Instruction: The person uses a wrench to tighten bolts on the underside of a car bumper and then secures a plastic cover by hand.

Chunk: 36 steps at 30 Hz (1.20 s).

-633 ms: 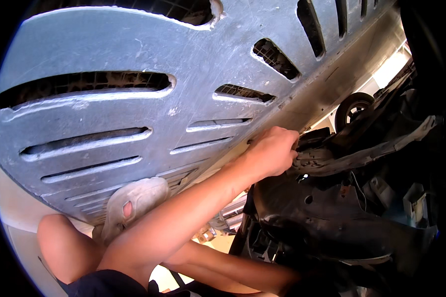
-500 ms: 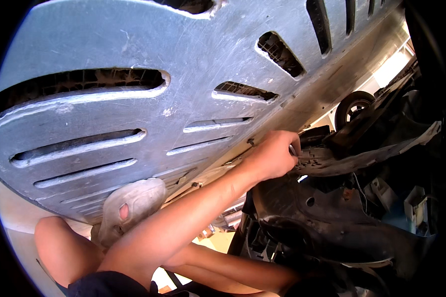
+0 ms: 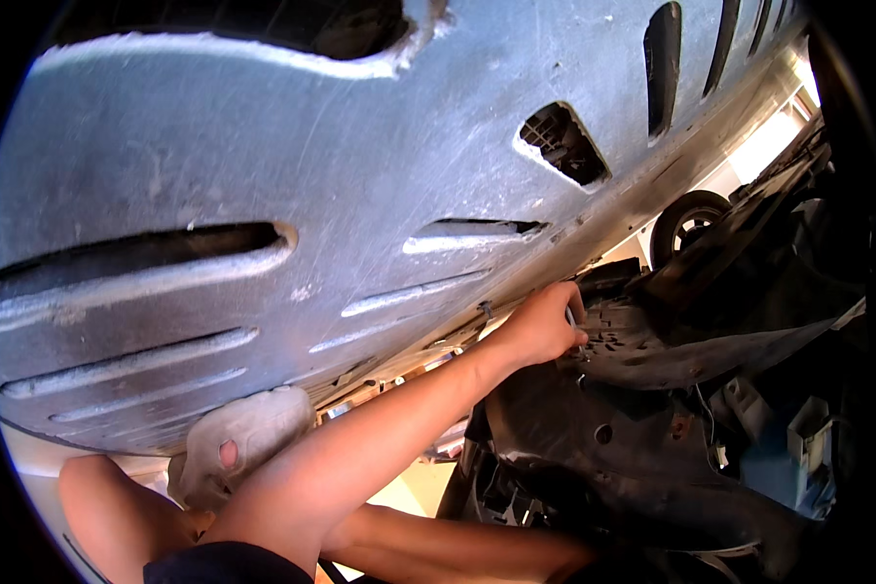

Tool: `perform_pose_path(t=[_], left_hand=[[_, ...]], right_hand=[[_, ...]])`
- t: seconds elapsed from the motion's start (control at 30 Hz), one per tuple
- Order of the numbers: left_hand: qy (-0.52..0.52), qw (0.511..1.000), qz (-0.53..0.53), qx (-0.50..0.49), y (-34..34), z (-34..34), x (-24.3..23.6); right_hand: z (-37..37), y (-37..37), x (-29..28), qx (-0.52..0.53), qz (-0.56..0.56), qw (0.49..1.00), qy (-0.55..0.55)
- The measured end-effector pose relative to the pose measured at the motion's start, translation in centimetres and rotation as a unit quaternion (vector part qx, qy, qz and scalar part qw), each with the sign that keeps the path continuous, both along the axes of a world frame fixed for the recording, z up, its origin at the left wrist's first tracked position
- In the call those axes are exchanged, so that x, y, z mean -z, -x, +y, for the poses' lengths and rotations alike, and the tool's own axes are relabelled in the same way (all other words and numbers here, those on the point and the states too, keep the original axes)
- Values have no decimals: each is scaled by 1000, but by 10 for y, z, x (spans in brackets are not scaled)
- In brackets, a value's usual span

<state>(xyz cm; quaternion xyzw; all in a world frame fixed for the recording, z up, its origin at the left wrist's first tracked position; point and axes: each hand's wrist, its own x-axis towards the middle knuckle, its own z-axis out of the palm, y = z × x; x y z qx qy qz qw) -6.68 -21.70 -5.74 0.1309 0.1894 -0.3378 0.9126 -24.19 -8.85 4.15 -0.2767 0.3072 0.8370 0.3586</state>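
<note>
Panel of grey metal (image 3: 311, 146) w/ long, rough-edged slots fills the area above & left of your L hand (image 3: 543, 326). That hand is bare, fingers curled tight round a small grey piece (image 3: 570, 317), only its edge showing, so can't tell what kind of thing it is. Piece sits at the thumb side of your fist, right by the near end of a dark, scuffed strip (image 3: 642, 341); strip runs off to the R of your fist. Below the hand: black moulded part (image 3: 555, 419) w/ a round hole. Just L of your knuckles, a small bolt-like stub (image 3: 485, 310) sticks out near the panel's edge. Wheel (image 3: 664, 229) stands farther off, up & R of your hand. Well down & R of it, pale boxy bits (image 3: 808, 438). Behind your forearm, lower L, there's a pale grey glove-like cover (image 3: 273, 419), skin showing thru a hole; can't tell if your R hand's in it, nor what that hand grips. It's well apart from your L hand. Another bare limb (image 3: 438, 550) crosses below your forearm.
</note>
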Motion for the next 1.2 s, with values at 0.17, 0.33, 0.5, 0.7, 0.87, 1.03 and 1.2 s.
perform_pose_path(t=[0.17,0.33,0.5,0.7,0.87,1.03,1.2], left_hand=[[70,997,2,15,-7,6,3],[163,985,57,8,-9,8,5],[177,984,33,6,-11,16,6],[74,993,-91,-5,-12,15,10],[-69,977,-199,-16,-11,7,10],[-83,981,-172,-16,-12,12,4],[42,995,-93,-16,-12,14,2]], right_hand=[[-5,-3,6,-4,-5,1000,-6],[-6,-5,10,-13,-7,1000,-10],[-1,-7,9,-17,-6,1000,-5],[-2,-6,5,-19,-4,1000,-11],[-1,-6,4,-24,-4,1000,-13],[-1,-9,3,-24,-7,1000,-16],[-2,-8,4,-28,-8,999,-17]])
